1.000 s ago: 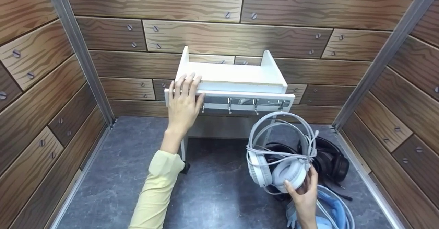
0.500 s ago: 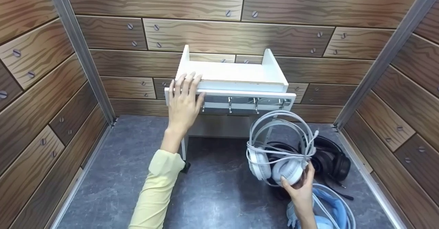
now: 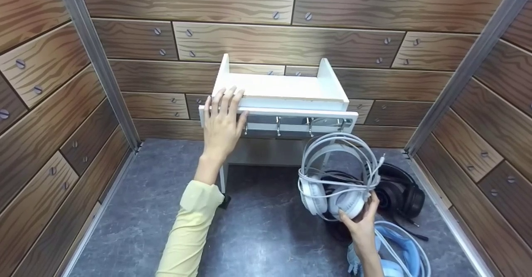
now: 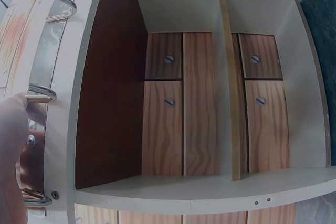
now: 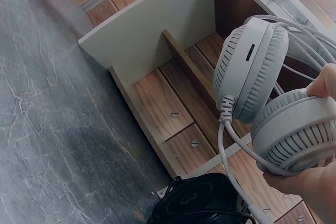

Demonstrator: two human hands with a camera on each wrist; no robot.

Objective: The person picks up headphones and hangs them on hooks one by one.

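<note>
White over-ear headphones (image 3: 312,196), their cable wound across the band and cups, are held up in front of the right end of a white shelf rack (image 3: 274,87). My right hand (image 3: 360,225) grips one ear cup, thumb on its near side. In the right wrist view, both cups (image 5: 247,72) hang in front of the rack's open underside. My left hand (image 3: 220,129) rests on the left end of the rack's hook rail (image 3: 259,111), fingers laid over its top edge. Several metal hooks (image 3: 278,126) line that rail, the rightmost just above the headband.
Black headphones (image 3: 411,198) lie on the grey floor (image 3: 166,210) at right, partly behind the white pair. Light blue headphones (image 3: 409,248) lie nearer, partly behind my right forearm. Wood-patterned walls (image 3: 232,3) enclose the space.
The white headphones and my right hand have shifted slightly away from me and a little left, toward the rail. My left hand has stayed where it was on the rack.
</note>
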